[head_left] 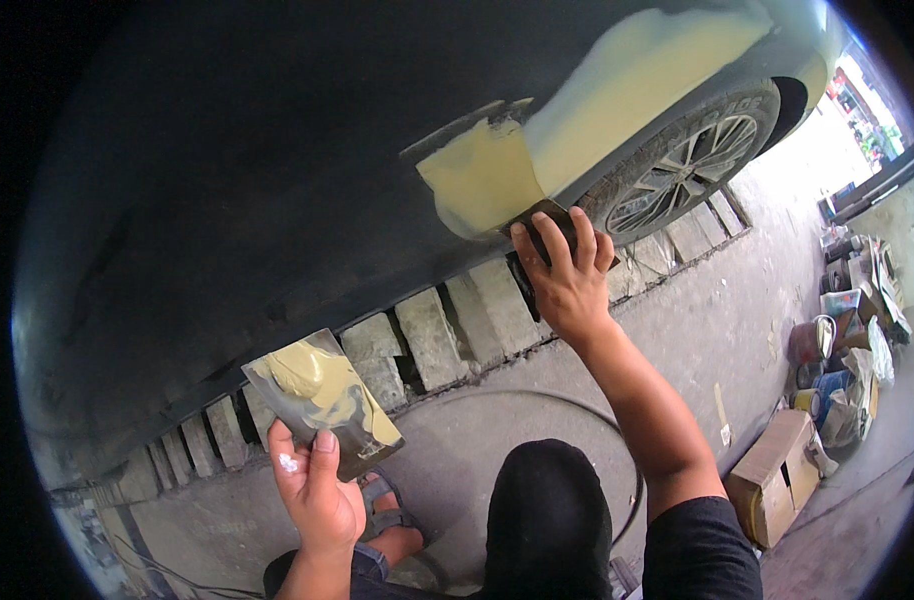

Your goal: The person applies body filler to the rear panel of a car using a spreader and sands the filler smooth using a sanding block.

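My left hand [322,500] grips a flat mixing plate [362,458] by its lower edge, thumb on top. Yellow body filler [299,370] lies smeared over the plate, thickest near its upper left. At the lower edge of a dark car panel [227,210], my right hand [569,275] presses a dark flat spreader [539,208] with its fingers across it. Just above the spreader is a patch of yellow filler [482,175] on the panel. A longer filler area [617,95], pale at its upper edge, follows the wheel arch above the wheel [682,170].
Grey blocks [432,335] line the floor under the car's edge. A dark hose [587,405] curves across the concrete behind my knee [547,520]. At right stand a cardboard box [772,470], a reddish bucket [809,342] and piled cans and bags.
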Tool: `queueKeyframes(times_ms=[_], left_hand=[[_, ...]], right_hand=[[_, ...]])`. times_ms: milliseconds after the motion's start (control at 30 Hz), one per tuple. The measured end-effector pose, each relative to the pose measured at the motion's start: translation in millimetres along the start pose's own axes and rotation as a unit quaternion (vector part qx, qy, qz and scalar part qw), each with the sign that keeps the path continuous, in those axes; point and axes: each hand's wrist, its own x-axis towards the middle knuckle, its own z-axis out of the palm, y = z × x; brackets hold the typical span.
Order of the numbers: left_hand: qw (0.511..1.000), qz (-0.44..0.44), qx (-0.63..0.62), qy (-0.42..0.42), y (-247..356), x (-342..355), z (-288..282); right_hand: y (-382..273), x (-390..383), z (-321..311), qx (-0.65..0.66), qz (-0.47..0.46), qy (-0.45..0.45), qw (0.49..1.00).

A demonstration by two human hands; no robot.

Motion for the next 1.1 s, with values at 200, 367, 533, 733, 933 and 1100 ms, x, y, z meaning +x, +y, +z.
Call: queueKeyframes(times_ms=[200, 367, 533, 733, 933, 1100], left_hand=[[1.000, -0.010, -0.015, 0.022, -4.4, -1.2, 11.6], [0.994, -0.067, -0.081, -0.014, -6.1, -1.1, 19.6], [0.985, -0.080, -0.152, -0.020, -2.7, -3.3, 38.2], [0.990, -0.018, -0.126, -0.058, 15.1, 2.1, 30.0], [0.994, -0.032, -0.102, -0.019, 9.0, 5.9, 16.0], [0.994, -0.052, -0.091, -0.012, 11.6, 1.9, 13.0]], right_hand=[[6.5, -25.0, -4.0, 0.034, 0.048, -0.027, 0.998], [-28.3, -21.5, -100.6, 0.485, 0.072, -0.012, 0.871], [-54.8, -18.3, -132.3, 0.782, -0.043, -0.108, 0.612], [-41.3, -14.7, -99.0, 0.439, -0.070, -0.074, 0.893], [-23.5, 72.4, -102.1, 0.158, 0.076, 0.109, 0.978], [-44.2, 93.8, -96.4, 0.128, 0.075, 0.128, 0.981]])
